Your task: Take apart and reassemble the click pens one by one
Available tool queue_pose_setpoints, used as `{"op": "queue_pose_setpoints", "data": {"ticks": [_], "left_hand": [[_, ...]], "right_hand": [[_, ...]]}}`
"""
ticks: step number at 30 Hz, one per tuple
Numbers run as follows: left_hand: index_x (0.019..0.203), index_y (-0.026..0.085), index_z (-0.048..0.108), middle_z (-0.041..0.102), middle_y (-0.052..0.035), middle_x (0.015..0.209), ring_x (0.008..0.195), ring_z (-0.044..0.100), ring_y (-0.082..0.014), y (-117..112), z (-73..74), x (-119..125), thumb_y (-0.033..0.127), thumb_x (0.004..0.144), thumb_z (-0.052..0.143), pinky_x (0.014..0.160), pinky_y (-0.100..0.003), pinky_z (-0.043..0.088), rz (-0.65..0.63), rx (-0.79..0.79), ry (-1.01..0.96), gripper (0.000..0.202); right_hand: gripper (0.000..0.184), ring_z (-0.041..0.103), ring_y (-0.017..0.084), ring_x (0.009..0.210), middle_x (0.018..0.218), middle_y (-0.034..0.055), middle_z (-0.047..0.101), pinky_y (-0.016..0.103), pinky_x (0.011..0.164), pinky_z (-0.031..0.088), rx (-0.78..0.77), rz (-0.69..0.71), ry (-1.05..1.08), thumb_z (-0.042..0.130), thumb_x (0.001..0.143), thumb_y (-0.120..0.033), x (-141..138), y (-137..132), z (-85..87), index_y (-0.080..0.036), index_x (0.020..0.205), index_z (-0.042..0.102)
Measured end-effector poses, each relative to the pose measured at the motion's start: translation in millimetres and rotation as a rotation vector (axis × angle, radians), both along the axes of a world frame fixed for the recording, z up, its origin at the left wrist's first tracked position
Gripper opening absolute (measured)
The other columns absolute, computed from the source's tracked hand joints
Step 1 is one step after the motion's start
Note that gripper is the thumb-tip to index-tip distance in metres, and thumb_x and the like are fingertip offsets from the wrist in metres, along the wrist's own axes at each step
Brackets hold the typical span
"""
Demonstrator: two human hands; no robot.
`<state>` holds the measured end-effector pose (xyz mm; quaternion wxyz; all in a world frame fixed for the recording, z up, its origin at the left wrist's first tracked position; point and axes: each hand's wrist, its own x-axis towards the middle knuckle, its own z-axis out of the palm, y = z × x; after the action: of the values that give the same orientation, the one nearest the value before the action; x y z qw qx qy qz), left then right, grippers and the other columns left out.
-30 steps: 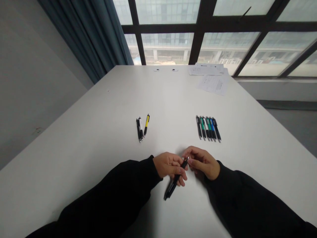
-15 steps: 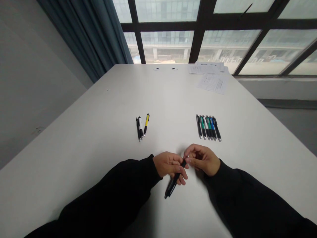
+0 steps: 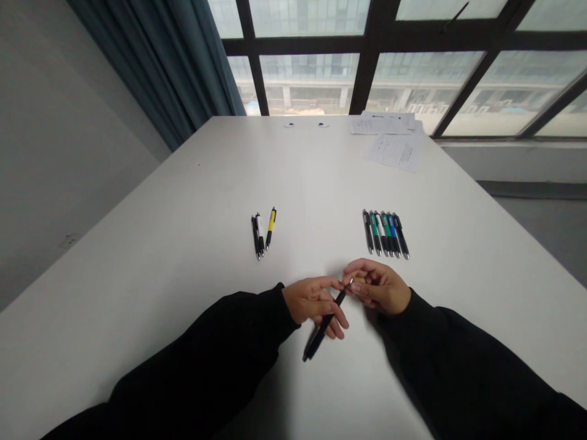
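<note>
My left hand (image 3: 312, 300) grips a black pen (image 3: 316, 343) between thumb and fingers. The pen slants above the white table, its lower end toward me and its upper end pointing right. My right hand (image 3: 381, 288) is closed in a pinch at that upper end, where a small silver tip (image 3: 351, 282) shows at the fingertips. Whether the tip is joined to the barrel cannot be made out. The left index finger stretches out to touch the right fingertips.
Beyond my left hand lie a black pen (image 3: 255, 238), a white pen (image 3: 260, 234) and a yellow pen (image 3: 271, 228). A row of several pens (image 3: 386, 234) lies beyond my right hand. Papers (image 3: 393, 151) rest at the table's far right, near the window.
My right hand has shifted slightly up and away from the left. The left index finger has straightened toward it, and more of the pen's upper end shows.
</note>
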<state>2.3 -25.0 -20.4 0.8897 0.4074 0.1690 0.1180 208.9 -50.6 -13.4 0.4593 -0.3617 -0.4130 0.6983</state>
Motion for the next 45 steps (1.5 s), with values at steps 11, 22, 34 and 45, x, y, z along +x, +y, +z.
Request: {"op": "queue_pose_setpoints", "data": {"ticks": [11,22,34,45], "left_hand": [[0.111,0.016,0.05,0.071,-0.0094,0.075,0.066,0.072,-0.0235,-1,7.8,0,0.035,0.079,0.072,0.062,-0.034,0.057,0.009,-0.023,0.052,0.043],[0.107,0.015,0.05,0.072,-0.0103,0.078,0.068,0.073,-0.024,-2,6.3,0,0.034,0.079,0.072,0.062,-0.034,0.058,0.029,-0.006,0.025,0.04],[0.108,0.015,0.05,0.072,-0.0104,0.078,0.068,0.073,-0.0242,-3,3.2,1,0.034,0.079,0.072,0.062,-0.034,0.058,0.044,-0.016,0.076,0.041],[0.103,0.015,0.051,0.07,-0.0086,0.076,0.065,0.072,-0.0232,-2,9.7,1,0.036,0.076,0.075,0.06,-0.034,0.059,0.022,-0.018,0.104,0.042]], "right_hand": [[0.033,0.044,0.006,0.042,0.081,0.0042,0.069,0.02,0.034,0.029,0.056,-0.307,-0.15,0.08,0.067,-0.033,14,9,-3.1,-0.018,0.09,0.061],[0.015,0.06,0.015,0.06,0.075,0.0037,0.072,0.03,0.061,0.047,0.493,-0.226,-1.11,0.065,0.078,-0.028,11,7,-0.1,-0.019,0.089,0.07],[0.021,0.055,0.016,0.062,0.079,0.0071,0.062,0.03,0.058,0.044,0.66,-0.238,-0.855,0.053,0.09,-0.033,12,-3,11.2,-0.017,0.094,0.066],[0.023,0.048,0.013,0.056,0.065,0.0,0.055,0.027,0.053,0.039,0.416,-0.197,-0.592,0.064,0.084,-0.041,29,6,3.0,-0.018,0.079,0.062]]}}
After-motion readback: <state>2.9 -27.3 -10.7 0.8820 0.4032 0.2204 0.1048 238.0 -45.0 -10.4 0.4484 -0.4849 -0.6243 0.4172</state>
